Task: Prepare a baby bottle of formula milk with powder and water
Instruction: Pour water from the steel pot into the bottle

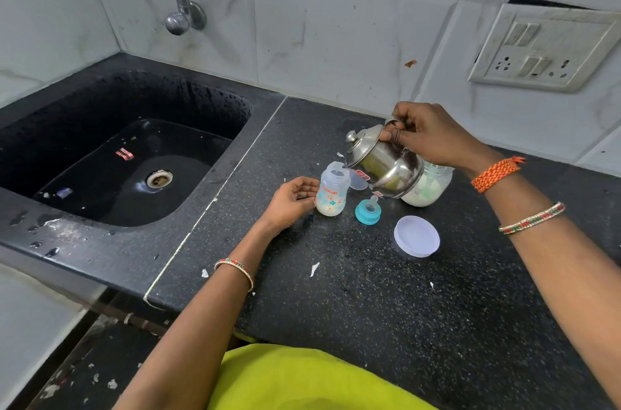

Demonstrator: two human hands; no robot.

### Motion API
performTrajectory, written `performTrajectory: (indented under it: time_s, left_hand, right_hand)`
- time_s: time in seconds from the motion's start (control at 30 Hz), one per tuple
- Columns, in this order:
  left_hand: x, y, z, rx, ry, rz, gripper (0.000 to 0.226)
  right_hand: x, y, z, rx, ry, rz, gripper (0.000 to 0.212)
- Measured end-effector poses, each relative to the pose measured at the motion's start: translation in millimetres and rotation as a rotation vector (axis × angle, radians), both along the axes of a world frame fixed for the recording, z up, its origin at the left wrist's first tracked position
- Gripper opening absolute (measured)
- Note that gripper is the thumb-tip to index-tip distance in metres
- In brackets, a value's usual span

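the right hand point(425, 135) grips a tilted steel kettle point(383, 162), spout over the clear printed baby bottle point(331, 189), to add water; the left hand point(292, 199) cups the bottle loosely, steadying it.

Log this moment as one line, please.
step: pouring water | right hand: tilting steel kettle over baby bottle | left hand: steadying bottle | teat cap: off, on counter

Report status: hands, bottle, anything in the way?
Right hand tilts steel kettle over bottle. Left hand steadies bottle, powder at bottom. Teal nipple cap and white lid lie nearby, not obstructing.
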State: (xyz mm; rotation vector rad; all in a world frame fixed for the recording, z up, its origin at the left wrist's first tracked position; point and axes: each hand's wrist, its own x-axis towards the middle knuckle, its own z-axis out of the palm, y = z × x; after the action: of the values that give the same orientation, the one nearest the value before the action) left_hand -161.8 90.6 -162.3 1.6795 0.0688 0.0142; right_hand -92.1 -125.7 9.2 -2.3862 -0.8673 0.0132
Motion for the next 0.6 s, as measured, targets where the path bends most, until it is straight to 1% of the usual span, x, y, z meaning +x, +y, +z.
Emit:
performTrajectory:
  time_s: [0.2, 0.3, 0.4, 0.6]
  left_hand:
    - [-0.3, -1.3, 1.9, 0.005, -0.003, 0.005, 0.028]
    - [-0.4, -1.7, 1.2, -0.003, -0.003, 0.004, 0.027]
    - [-0.5, -1.3, 0.5, -0.008, -0.005, 0.002, 0.028]
    - [0.3, -1.1, -0.4, -0.013, -0.003, -0.001, 0.028]
  right_hand:
    - [-0.4, 0.2, -0.7, -0.026, -0.001, -0.007, 0.020]
    - [-0.3, 0.1, -0.6, -0.028, -0.012, -0.011, 0.026]
    - [-0.6, -0.1, -1.0, -0.037, -0.019, -0.002, 0.021]
    - [-0.3, 1.0, -0.4, -0.051, -0.022, 0.004, 0.023]
